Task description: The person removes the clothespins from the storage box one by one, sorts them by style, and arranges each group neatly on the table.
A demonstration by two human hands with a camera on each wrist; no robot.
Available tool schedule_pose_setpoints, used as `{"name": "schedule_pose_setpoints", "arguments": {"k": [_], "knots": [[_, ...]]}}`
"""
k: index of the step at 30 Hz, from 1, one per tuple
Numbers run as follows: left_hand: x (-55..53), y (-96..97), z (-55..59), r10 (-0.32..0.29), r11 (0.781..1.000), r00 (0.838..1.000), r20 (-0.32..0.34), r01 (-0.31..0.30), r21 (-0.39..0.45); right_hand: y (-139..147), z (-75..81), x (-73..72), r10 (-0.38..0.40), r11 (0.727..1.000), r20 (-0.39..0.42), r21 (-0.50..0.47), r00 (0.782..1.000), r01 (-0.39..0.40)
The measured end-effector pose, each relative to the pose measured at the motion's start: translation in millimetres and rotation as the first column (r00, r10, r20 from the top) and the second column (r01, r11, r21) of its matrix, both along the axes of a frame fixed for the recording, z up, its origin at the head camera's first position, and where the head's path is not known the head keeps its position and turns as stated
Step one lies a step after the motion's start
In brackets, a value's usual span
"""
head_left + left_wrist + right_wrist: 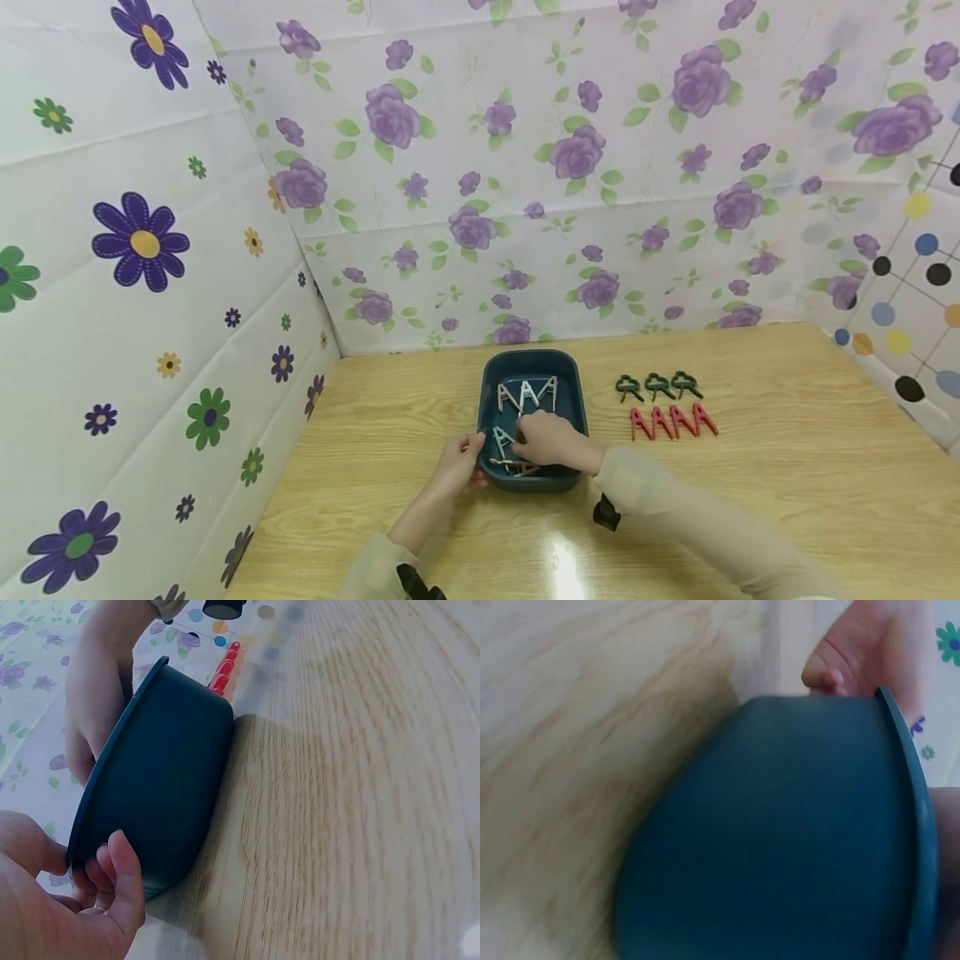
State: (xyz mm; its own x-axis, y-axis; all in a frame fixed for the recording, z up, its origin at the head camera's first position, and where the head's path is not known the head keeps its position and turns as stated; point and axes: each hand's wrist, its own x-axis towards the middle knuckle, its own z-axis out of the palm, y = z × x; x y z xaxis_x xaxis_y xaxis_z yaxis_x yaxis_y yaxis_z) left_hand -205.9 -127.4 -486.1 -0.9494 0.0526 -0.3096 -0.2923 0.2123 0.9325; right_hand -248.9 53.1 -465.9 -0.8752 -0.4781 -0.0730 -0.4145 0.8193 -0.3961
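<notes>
A dark teal plastic basin point(533, 362) stands on the table with several clothes pegs inside. My left hand point(456, 465) grips its near left rim, thumb at the edge and fingers against the outer wall, as the left wrist view shows. My right hand point(553, 439) reaches down over the right rim into the basin. Its fingertips are beside a light blue peg point(501, 437); whether they pinch anything is hidden. Farther back lie a pinkish peg point(504, 395), a white peg point(528, 393) and a greyish peg point(551, 388). Brownish pegs point(525, 469) lie at the near end.
Right of the basin, three dark green clips point(657, 384) lie in a row on the wooden table point(390, 400). Several red pegs point(675, 421) form a row in front of them. Flower-patterned cloth point(465, 275) hangs behind the table and along its left side.
</notes>
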Motion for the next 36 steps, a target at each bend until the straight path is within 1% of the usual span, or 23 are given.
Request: {"name": "schedule_pose_setpoints", "arguments": {"k": [2, 4, 6, 9, 15, 18, 20, 23, 25, 27, 29, 32, 34, 36], "knots": [[0.4, -0.4, 0.2, -0.007, 1.0, 1.0, -0.002, 0.007, 0.002, -8, -2.0, 1.7, -0.058, 0.998, 0.006, 0.025, 0.998, 0.058], [0.8, -0.7, 0.4, -0.013, 1.0, 1.0, -0.005, 0.013, 0.002, -16, -4.4, 3.0, -0.11, 0.993, -0.006, 0.046, 0.994, 0.11], [1.0, -0.7, 0.7, -0.017, 1.0, 1.0, -0.009, 0.017, 0.004, -23, -7.9, 3.7, -0.146, 0.987, -0.041, 0.068, 0.988, 0.149], [1.4, -0.9, 1.8, -0.016, 1.0, 1.0, -0.003, 0.016, 0.002, -31, -11.5, 5.1, -0.169, 0.981, -0.086, 0.085, 0.982, 0.176], [0.7, -0.4, 2.2, -0.016, 1.0, 1.0, 0.004, 0.016, -0.004, -37, -13.7, 4.8, -0.195, 0.976, -0.123, 0.077, 0.973, 0.205], [0.6, -0.3, 2.5, -0.015, 1.0, 1.0, 0.01, 0.015, -0.009, -35, -13.8, 2.7, -0.211, 0.974, -0.122, 0.06, 0.97, 0.219], [0.6, -0.5, 2.8, -0.013, 1.0, 1.0, 0.015, 0.014, -0.014, -33, -13.8, 1.1, -0.225, 0.972, -0.108, 0.041, 0.968, 0.231], [1.1, -1.1, 3.3, -0.016, 1.0, 1.0, 0.019, 0.016, -0.013, -28, -13.3, -1.3, -0.259, 0.966, -0.073, -0.032, 0.963, 0.257], [1.4, -1.4, 3.6, -0.019, 1.0, 1.0, 0.019, 0.019, -0.008, -24, -12.3, -2.9, -0.273, 0.959, -0.06, -0.1, 0.96, 0.266], [1.8, -1.6, 4.4, -0.023, 1.0, 1.0, 0.018, 0.023, 0.0, -20, -11.4, -4.5, -0.281, 0.947, -0.056, -0.177, 0.958, 0.267], [2.1, -1.7, 4.9, -0.027, 1.0, 0.999, 0.017, 0.026, 0.009, -17, -9.7, -5.9, -0.281, 0.932, -0.073, -0.259, 0.957, 0.254], [2.4, -1.3, 5.2, -0.026, 1.0, 1.0, 0.018, 0.026, 0.015, -12, -8.5, -8.2, -0.254, 0.909, -0.116, -0.369, 0.96, 0.196], [2.5, -0.9, 5.1, -0.023, 1.0, 1.0, 0.014, 0.023, 0.012, -9, -8.9, -9.9, -0.215, 0.895, -0.15, -0.426, 0.965, 0.133], [2.3, -0.4, 4.7, -0.02, 1.0, 1.0, 0.012, 0.02, 0.007, -6, -9.8, -11.3, -0.163, 0.886, -0.177, -0.46, 0.971, 0.065]]}}
